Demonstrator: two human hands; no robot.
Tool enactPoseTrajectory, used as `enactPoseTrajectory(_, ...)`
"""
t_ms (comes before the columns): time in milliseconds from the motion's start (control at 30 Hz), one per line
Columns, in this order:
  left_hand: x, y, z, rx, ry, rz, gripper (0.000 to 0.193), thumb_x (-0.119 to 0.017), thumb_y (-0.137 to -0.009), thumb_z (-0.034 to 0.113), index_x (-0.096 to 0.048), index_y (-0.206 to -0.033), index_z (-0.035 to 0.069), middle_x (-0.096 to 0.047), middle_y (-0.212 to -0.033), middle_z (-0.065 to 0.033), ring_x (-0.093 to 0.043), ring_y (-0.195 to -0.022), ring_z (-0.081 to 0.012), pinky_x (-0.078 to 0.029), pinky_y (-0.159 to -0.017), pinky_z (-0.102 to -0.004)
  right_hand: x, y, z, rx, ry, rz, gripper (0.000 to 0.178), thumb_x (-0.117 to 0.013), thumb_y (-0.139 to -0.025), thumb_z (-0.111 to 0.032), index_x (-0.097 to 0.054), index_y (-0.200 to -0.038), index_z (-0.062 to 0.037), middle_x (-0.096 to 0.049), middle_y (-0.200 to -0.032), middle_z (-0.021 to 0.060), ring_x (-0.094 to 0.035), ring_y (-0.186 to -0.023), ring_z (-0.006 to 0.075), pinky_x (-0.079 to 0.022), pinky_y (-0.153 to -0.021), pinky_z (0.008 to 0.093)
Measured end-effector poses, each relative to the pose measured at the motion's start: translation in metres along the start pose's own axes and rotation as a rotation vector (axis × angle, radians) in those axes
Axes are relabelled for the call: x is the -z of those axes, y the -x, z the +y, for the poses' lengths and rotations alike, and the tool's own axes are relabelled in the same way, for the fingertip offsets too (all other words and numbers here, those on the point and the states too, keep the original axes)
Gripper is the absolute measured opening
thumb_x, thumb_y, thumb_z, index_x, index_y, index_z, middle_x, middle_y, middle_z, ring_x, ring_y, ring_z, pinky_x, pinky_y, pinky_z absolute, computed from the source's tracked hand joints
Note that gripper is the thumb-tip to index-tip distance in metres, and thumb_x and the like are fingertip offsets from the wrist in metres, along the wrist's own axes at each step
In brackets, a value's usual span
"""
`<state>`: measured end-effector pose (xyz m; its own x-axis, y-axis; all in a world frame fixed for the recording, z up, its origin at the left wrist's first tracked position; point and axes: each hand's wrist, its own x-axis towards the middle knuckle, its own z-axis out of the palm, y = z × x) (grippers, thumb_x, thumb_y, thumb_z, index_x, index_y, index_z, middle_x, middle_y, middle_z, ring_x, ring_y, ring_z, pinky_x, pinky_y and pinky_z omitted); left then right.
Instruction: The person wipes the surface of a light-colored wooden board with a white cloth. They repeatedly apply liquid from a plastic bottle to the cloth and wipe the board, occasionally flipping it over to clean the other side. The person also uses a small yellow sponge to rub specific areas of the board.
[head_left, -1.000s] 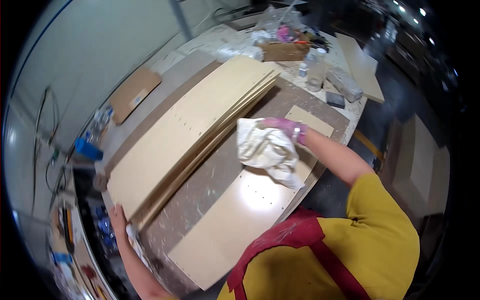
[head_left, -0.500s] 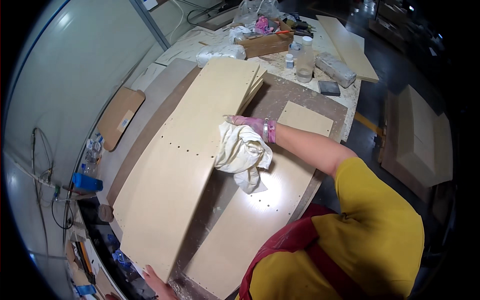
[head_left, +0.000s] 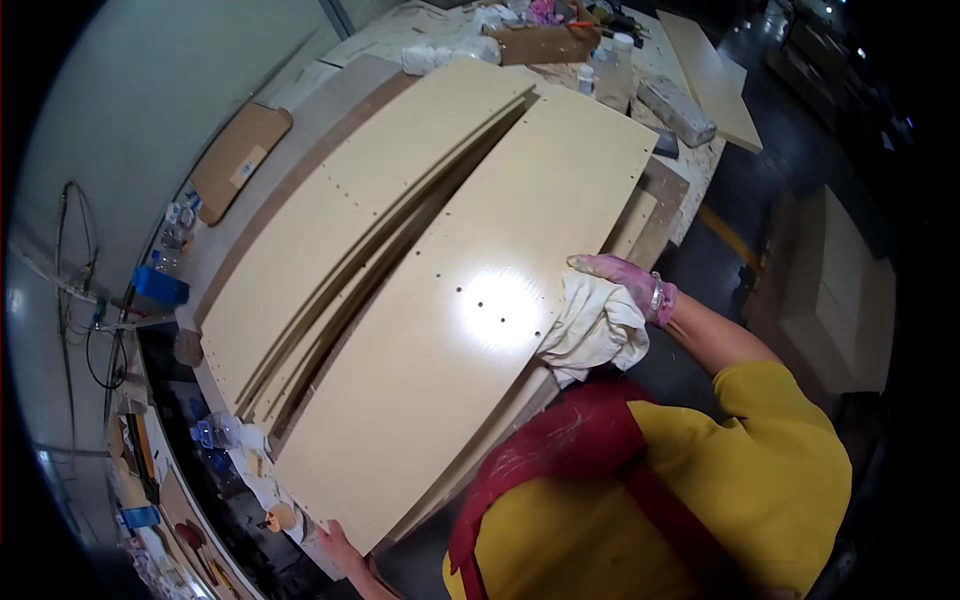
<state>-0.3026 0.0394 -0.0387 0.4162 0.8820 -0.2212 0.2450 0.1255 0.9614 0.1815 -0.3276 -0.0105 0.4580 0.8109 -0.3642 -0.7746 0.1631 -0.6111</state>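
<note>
A long pale wooden panel (head_left: 410,370) with a row of small holes spans the middle, tilted above the bench. My right hand (head_left: 620,278), in a pink-stained glove, is closed at its right edge. A crumpled white cloth (head_left: 598,325) is bunched under that hand, against the panel. At the panel's near end my left hand (head_left: 338,548) grips the corner; some of its fingers are hidden. Left of this panel lies a stack of similar panels (head_left: 300,220). Another panel (head_left: 490,445) shows partly beneath the held one.
On the far bench are a cardboard box (head_left: 545,45), a clear bottle (head_left: 615,75), a wrapped grey block (head_left: 677,110) and a long board (head_left: 705,80). A brown cardboard piece (head_left: 235,160) leans along the left wall. Large boxes (head_left: 840,290) stand at the right.
The upper panel has come off the left stack and moved right, over the panel lying there. My right hand and the cloth moved right with it; my left hand stayed at its near end.
</note>
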Motion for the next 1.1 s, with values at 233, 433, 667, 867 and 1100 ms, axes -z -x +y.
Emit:
enactPoseTrajectory(233, -0.006, 0.02, -0.038, -0.011, -0.083, -0.137, 0.047, -0.054, -0.1, 0.028, -0.045, -0.135, -0.002, -0.059, -0.121, -0.0118, -0.059, -0.104, -0.0204, -0.049, -0.088, -0.033, 0.062, 0.02, 0.082, 0.001, -0.014, 0.169, 0.033, -0.051, -0.1, -0.024, -0.057, -0.12, 0.0015, -0.067, -0.112, 0.0137, -0.065, -0.102, 0.0235, -0.051, -0.094, 0.0382)
enactPoseTrajectory(433, -0.002, 0.014, -0.05, 0.119, 0.012, -0.055, 0.05, -0.054, -0.099, 0.028, -0.04, -0.137, -0.002, -0.056, -0.125, -0.0135, -0.059, -0.105, -0.0228, -0.05, -0.088, -0.0351, 0.07, 0.053, 0.012, 0.722, 1.661, -0.546, 0.033, -0.055, -0.094, -0.021, -0.06, -0.125, -0.0113, -0.062, -0.122, 0.0107, -0.061, -0.109, 0.0257, -0.048, -0.096, 0.0378)
enactPoseTrajectory(667, 0.006, -0.005, -0.078, 0.316, -0.294, 0.103, 0.054, -0.049, -0.1, 0.039, -0.042, -0.133, -0.004, -0.053, -0.127, -0.0169, -0.055, -0.11, -0.027, -0.048, -0.092, -0.0392, -0.007, -0.024, 0.081, 0.659, 1.472, 0.224, 0.052, -0.071, -0.079, -0.042, -0.06, -0.122, -0.0137, -0.065, -0.111, 0.0108, -0.061, -0.103, 0.0333, -0.046, -0.096, 0.0492)
enactPoseTrajectory(867, 0.015, -0.013, -0.085, 0.296, -0.479, 0.079, 0.058, -0.048, -0.1, 0.041, -0.041, -0.136, -0.005, -0.05, -0.132, -0.019, -0.053, -0.114, -0.0291, -0.045, -0.096, -0.04, 0.078, -0.077, 0.088, 0.479, 1.581, 0.146, 0.045, -0.045, -0.095, -0.044, -0.059, -0.119, -0.0087, -0.062, -0.113, 0.0176, -0.06, -0.105, 0.0319, -0.043, -0.097, 0.0486)
enactPoseTrajectory(1100, 0.007, -0.013, -0.077, 0.315, -0.562, 0.09, 0.062, -0.047, -0.1, 0.043, -0.039, -0.139, -0.005, -0.046, -0.137, -0.0215, -0.05, -0.119, -0.0315, -0.041, -0.101, -0.0409, 0.197, -0.017, -0.12, 0.393, 1.546, 1.023, 0.029, -0.055, -0.092, -0.025, -0.062, -0.114, -0.0065, -0.065, -0.111, 0.017, -0.064, -0.101, 0.0308, -0.051, -0.091, 0.0391)
